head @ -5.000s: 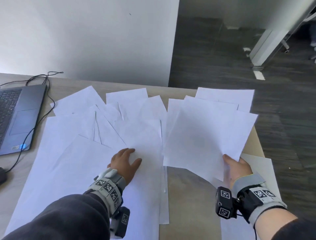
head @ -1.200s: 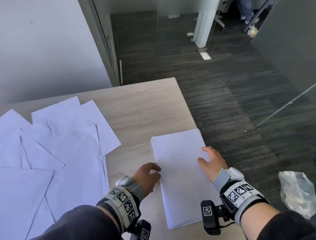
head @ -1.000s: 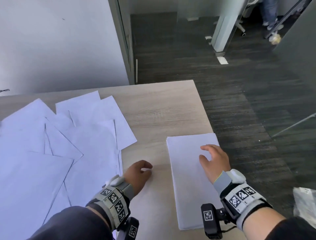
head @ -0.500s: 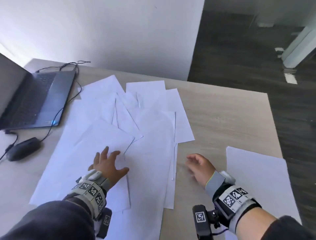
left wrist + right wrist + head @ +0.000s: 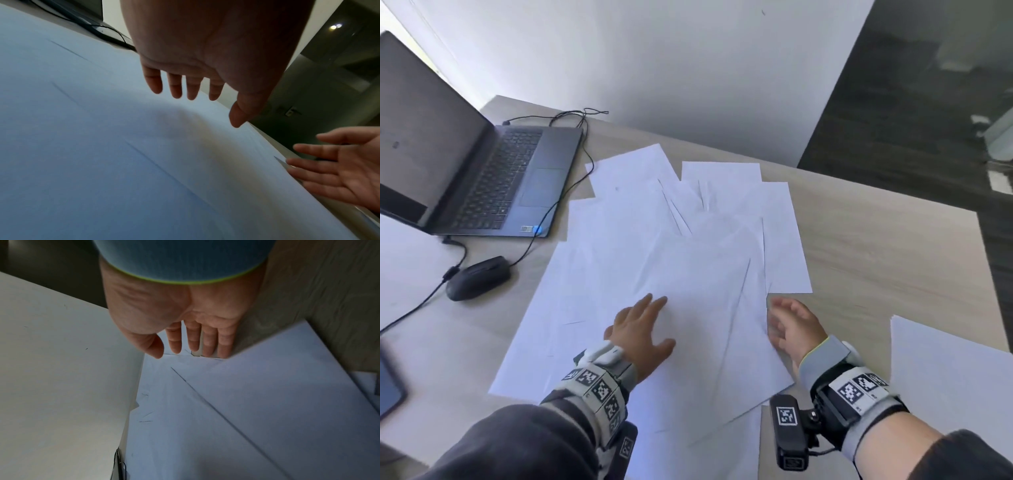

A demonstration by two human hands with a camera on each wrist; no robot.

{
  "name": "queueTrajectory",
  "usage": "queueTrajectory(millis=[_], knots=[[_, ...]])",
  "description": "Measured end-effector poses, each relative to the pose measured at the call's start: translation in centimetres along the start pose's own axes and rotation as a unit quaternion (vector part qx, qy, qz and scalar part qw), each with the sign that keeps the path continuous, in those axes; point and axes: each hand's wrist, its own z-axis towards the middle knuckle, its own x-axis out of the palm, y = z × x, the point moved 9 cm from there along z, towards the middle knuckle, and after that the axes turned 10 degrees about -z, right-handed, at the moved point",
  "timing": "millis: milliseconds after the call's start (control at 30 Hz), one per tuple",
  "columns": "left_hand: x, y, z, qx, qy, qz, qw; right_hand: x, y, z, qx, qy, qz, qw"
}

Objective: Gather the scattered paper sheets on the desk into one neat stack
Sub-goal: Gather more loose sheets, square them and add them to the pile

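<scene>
Several white paper sheets (image 5: 688, 274) lie scattered and overlapping in the middle of the wooden desk (image 5: 876, 260). My left hand (image 5: 654, 325) is over them with its fingers straight; in the left wrist view the left hand (image 5: 213, 97) hovers just above the sheets (image 5: 102, 146). At their right edge is my right hand (image 5: 787, 318), open. In the right wrist view the right hand (image 5: 176, 350) has straight fingertips touching the edge of the sheets (image 5: 246, 402). A neat stack of paper (image 5: 945, 377) lies at the desk's right front.
An open laptop (image 5: 493, 181) stands at the back left, with a black mouse (image 5: 477, 277) and cables (image 5: 571, 164) beside the sheets. A phone (image 5: 388, 387) lies at the left edge. The desk's right edge (image 5: 993, 291) drops to dark floor.
Both hands left the neat stack at the right and moved left to the scattered sheets. The right hand has reached the sheets' right edge; the left is spread over them.
</scene>
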Motion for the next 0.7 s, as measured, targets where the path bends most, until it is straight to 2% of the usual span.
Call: queueTrajectory(millis=[100,200,400,633,700], knots=[[-2.3,2.8,0.9,-0.068,-0.035,0.004,0.997,-0.9,-0.4,0.4,-0.007,-0.050,-0.061,0.997],[-2.4,5.0,1.5,-0.094,-0.022,0.031,0.995,-1.0,-0.8,0.3,-0.009,-0.064,-0.089,0.994],[0.2,3.3,1.2,-0.004,0.011,0.071,0.997,1.3,-0.4,0.2,-0.040,-0.040,-0.176,0.983],[3.5,0.2,0.0,0.094,0.048,0.107,0.989,0.7,-0.9,0.8,-0.037,-0.052,-0.266,0.962],[4.2,-0.4,-0.3,0.123,0.054,0.113,0.985,0.0,-0.7,0.8,-0.033,-0.081,-0.302,0.949]])
